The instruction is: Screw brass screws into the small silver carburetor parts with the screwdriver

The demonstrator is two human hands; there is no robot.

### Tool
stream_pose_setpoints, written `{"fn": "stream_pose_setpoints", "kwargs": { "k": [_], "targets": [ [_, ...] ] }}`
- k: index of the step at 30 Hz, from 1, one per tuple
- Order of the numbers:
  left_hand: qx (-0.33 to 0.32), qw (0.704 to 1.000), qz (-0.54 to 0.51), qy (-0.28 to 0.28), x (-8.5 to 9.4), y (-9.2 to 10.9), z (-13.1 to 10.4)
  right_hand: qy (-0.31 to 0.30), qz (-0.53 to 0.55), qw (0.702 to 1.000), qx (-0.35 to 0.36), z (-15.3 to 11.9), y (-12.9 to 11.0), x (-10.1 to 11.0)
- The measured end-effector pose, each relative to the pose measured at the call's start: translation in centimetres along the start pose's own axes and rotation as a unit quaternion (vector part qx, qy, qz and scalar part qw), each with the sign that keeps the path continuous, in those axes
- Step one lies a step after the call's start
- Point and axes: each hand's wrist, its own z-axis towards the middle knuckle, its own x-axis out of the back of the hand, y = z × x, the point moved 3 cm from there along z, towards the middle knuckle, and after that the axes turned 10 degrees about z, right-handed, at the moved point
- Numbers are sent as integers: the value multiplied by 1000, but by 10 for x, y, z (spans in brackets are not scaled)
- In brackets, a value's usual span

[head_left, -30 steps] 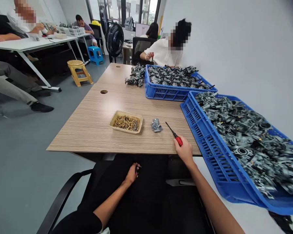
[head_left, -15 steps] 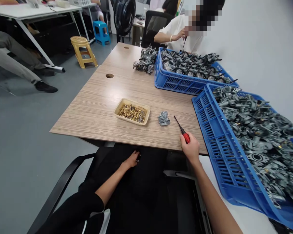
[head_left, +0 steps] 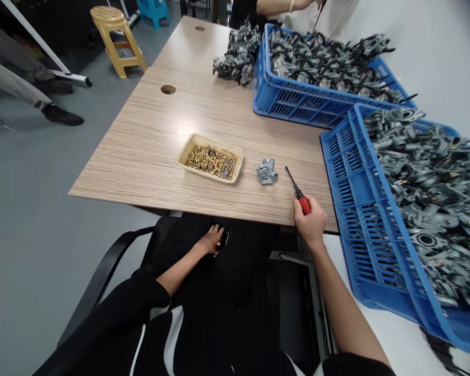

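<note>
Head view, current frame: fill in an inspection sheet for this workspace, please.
Surface: wood-grain table, two round holes visible.
Items at hand: carburetor-like casting between the tray of brass-coloured screws and the red-handled screwdriver.
Clutter: pile of metal assemblies beside the far blue crate; near blue crate heaped with castings.
Hands: right hand grips the screwdriver; left hand on the lap, by an unclear dark object.
Cables: none identifiable; black item at lower right unclear.
Surroundings: yellow stool, another person's arm.

Right hand (head_left: 311, 218) closed, forearm extended forward; left hand (head_left: 210, 240) low, fingers (head_left: 218, 231) loosely bent.
</note>
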Motion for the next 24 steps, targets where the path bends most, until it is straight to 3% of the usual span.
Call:
{"fn": "stream_pose_setpoints", "kwargs": {
  "k": [5,12,20,24],
  "targets": [
    [17,996,66,-52,-4,10,-5,3,-6,1000,-3,0,0,0],
    [17,996,86,-30,-1,13,-8,3,-1,1000,0,0,-3,1],
    [33,996,-10,82,15,8,-14,0,0,1000,2,-1,-2,1],
    [49,994,-10,98,18,16,-14,1,-7,1000,-3,-1,-2,0]
  ]
}}
